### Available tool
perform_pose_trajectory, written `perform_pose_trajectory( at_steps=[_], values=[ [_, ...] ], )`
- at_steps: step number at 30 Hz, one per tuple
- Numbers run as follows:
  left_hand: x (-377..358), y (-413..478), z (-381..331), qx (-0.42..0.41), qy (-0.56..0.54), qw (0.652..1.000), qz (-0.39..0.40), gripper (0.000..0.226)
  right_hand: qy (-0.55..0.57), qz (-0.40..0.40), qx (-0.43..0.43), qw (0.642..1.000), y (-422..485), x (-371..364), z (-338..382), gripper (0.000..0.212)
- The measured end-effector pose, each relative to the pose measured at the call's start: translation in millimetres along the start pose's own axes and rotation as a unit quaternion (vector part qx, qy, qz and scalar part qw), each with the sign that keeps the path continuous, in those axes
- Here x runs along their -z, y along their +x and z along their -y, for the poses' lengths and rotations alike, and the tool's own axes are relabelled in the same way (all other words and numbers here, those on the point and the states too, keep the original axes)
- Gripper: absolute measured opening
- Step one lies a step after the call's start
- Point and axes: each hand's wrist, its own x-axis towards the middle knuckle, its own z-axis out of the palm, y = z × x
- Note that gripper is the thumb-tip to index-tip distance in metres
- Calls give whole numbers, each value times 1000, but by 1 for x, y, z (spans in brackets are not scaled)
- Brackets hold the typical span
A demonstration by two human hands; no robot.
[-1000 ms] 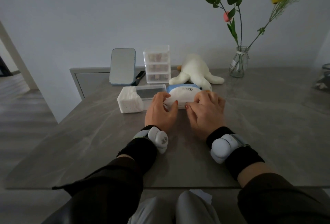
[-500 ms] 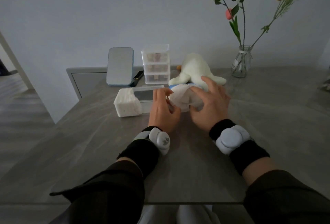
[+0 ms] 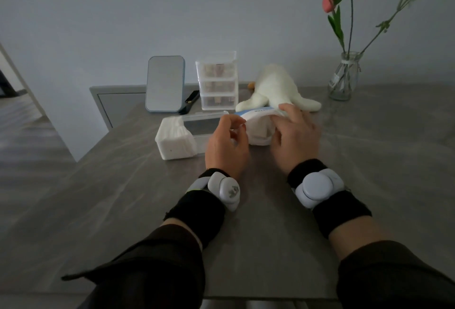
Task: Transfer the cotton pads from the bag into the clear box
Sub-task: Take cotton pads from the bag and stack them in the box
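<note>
The bag (image 3: 258, 127) of cotton pads lay on the table (image 3: 270, 234) directly between the two hands, tilted with its blue-edged upper side raised. The left hand (image 3: 226, 147) gripped the bag's left end, its fingers curled and the fingertips closed on the bag's edge. The right hand (image 3: 296, 140) held the bag's right side, fingers curved over the top and the thumb set against the near face. The clear box (image 3: 203, 125) stood just left of the left hand, partly hidden behind it. A white stack of cotton pads (image 3: 176, 140) sat at the box's far-left end; whether it stood inside the box or against it could not be determined. A plush toy (image 3: 275, 88) lay just beyond the right hand's fingers.
</note>
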Motion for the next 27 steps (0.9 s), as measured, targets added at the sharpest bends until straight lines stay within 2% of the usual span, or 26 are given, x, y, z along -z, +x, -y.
perform_pose_trajectory(
  at_steps=[4,7,12,15,18,22,27],
  values=[
    [-2,0,0,-11,7,1000,15,9,-45,64,-72,994,-2,-2,5,29],
    [-1,1,0,-13,2,1000,15,11,-27,81,-76,993,-2,3,7,28],
    [-1,0,-2,-20,3,1000,20,12,13,78,-79,994,-2,4,9,33],
    [0,0,0,-76,29,996,22,18,30,71,-95,992,-1,1,8,36],
    [0,-1,5,-117,65,990,46,16,68,58,-108,990,-1,-3,7,30],
    [0,-1,4,-106,111,983,101,31,72,67,-119,988,0,-7,6,25],
    [-2,-1,-4,-76,183,970,143,51,57,76,-139,986,-1,-7,9,36]
  ],
)
